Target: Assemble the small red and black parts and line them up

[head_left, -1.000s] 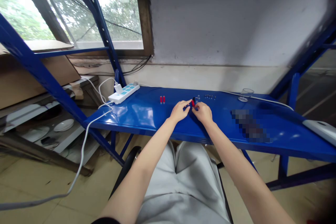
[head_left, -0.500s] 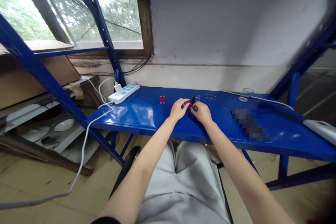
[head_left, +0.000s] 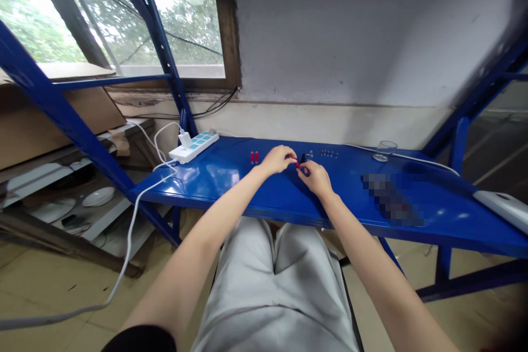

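From where I'm watching, this looks like a makeshift workshop or storeroom. The desk (head_left: 214, 187) is a blue steel shelf on a bolted rack (head_left: 159, 27), carrying a power strip (head_left: 193, 147) and small red parts (head_left: 253, 157). The far wall (head_left: 330, 38) is scuffed plaster beside an old wood-framed window (head_left: 181, 11). To the left, cardboard (head_left: 53, 110) and white plates (head_left: 98, 196) sit on shelves above a worn tiled floor (head_left: 61, 297).
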A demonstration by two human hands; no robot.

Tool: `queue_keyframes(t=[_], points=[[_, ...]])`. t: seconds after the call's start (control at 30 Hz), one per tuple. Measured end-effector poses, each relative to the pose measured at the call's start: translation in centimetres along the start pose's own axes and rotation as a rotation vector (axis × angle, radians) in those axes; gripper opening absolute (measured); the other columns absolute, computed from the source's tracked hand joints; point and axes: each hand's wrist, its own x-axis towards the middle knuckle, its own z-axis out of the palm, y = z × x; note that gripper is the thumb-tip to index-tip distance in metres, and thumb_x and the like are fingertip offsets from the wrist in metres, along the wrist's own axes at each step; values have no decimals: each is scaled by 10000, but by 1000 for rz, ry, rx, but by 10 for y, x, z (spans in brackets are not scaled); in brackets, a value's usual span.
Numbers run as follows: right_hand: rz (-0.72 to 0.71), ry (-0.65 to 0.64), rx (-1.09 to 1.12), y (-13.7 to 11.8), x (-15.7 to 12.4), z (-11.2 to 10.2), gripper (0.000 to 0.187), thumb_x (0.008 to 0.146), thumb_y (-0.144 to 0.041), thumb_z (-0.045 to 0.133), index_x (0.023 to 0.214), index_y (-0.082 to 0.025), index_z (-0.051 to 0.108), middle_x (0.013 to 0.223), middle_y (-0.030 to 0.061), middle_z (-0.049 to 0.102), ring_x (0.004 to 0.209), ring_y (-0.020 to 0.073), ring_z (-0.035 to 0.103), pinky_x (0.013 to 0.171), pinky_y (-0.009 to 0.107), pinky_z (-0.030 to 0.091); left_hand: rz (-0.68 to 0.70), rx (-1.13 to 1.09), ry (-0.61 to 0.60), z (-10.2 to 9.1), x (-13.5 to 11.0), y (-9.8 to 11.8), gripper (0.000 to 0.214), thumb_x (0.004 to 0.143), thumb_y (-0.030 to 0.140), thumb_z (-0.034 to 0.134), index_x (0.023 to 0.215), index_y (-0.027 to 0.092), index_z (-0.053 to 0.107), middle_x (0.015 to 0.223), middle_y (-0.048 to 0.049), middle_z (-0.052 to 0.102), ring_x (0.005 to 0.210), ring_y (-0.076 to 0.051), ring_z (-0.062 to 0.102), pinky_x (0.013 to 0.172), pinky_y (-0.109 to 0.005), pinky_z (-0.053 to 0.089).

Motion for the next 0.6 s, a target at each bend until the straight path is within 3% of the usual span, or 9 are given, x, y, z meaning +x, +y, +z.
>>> queue_keyframes(t=[0.13, 0.23, 0.37, 0.6], points=[[16, 11, 61, -3, 0, 0, 175, 809, -295, 482, 855, -177, 604, 687, 20, 552, 618, 130, 513, 602, 239, 353, -49, 206, -141, -43, 22, -9, 117, 774, 182, 566, 847, 152, 652, 856, -56, 661, 779, -151, 579, 729, -269, 429], [10, -12, 70, -2, 0, 2, 170, 811, -299, 474, 842, -184, 596, 690, 21, 549, 608, 131, 508, 589, 239, 356, -70, 414, -258, -62, 25, -19, 158, 740, 113, 560, 861, 155, 653, 888, -69, 661, 837, -170, 575, 756, -277, 414], [4, -31, 75, 1, 0, 4, 159, 811, -295, 467, 819, -193, 589, 682, 19, 537, 619, 134, 509, 584, 241, 352, -107, 576, -357, -66, 18, -33, 206, 723, 71, 527, 865, 155, 651, 917, -87, 658, 892, -200, 572, 784, -309, 396], [13, -45, 84, -1, 0, 3, 160, 811, -298, 461, 801, -196, 585, 669, 18, 533, 628, 138, 512, 593, 244, 350, -179, 612, -420, -59, 9, -48, 243, 687, 18, 497, 827, 155, 641, 904, -81, 674, 957, -216, 567, 836, -348, 362]])
